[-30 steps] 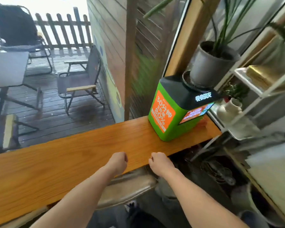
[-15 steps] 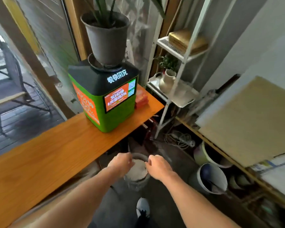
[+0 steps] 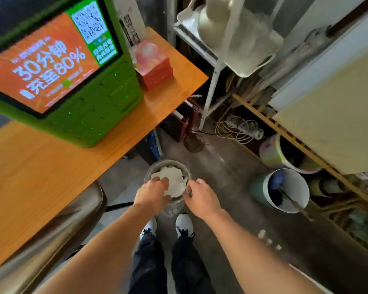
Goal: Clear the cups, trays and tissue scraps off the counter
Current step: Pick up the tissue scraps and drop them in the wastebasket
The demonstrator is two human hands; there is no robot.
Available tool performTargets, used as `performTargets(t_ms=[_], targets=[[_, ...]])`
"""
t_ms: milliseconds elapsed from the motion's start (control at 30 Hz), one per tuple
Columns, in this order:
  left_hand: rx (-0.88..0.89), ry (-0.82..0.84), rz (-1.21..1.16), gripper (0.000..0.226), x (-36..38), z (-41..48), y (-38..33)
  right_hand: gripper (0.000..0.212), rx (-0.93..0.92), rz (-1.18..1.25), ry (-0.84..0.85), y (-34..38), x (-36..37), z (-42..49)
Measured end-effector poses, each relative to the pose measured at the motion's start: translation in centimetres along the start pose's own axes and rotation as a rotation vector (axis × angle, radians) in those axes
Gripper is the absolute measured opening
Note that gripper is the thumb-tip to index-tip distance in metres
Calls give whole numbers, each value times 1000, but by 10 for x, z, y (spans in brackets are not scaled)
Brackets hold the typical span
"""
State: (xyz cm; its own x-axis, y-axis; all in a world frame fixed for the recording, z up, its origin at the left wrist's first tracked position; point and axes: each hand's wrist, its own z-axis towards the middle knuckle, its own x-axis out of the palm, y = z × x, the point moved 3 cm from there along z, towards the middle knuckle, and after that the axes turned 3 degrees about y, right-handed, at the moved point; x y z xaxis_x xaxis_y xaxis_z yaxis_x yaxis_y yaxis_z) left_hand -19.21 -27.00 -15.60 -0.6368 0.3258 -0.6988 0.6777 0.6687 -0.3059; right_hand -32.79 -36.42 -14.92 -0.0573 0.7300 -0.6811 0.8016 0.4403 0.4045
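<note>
A small grey waste bin [image 3: 168,164] stands on the floor just past my shoes, filled with white tissue scraps [image 3: 175,180]. My left hand [image 3: 152,193] reaches down into the bin's near side, its fingers curled on the tissue. My right hand [image 3: 201,197] hovers at the bin's right rim with bent fingers; I cannot see whether it holds anything. The wooden counter [image 3: 51,177] runs along my left, with no cups or trays on the part in view.
A green charging kiosk [image 3: 79,115] and a red box [image 3: 155,66] sit on the counter's far end. A brown stool [image 3: 62,225] stands under the counter. A white shelf rack [image 3: 212,81], cables [image 3: 240,128] and buckets [image 3: 289,189] crowd the floor at right.
I have turned from the counter and bent down toward the floor. Both hands left the counter edge and dropped to the bin, the left now down on the tissue.
</note>
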Motion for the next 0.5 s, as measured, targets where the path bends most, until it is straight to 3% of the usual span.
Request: performTargets(t_ms=[300, 500], targets=[[-82, 66, 12, 25, 110, 116, 71, 26, 67, 72, 28, -51, 124, 115], [-96, 6, -1, 28, 185, 199, 101, 27, 60, 85, 1, -79, 204, 193]])
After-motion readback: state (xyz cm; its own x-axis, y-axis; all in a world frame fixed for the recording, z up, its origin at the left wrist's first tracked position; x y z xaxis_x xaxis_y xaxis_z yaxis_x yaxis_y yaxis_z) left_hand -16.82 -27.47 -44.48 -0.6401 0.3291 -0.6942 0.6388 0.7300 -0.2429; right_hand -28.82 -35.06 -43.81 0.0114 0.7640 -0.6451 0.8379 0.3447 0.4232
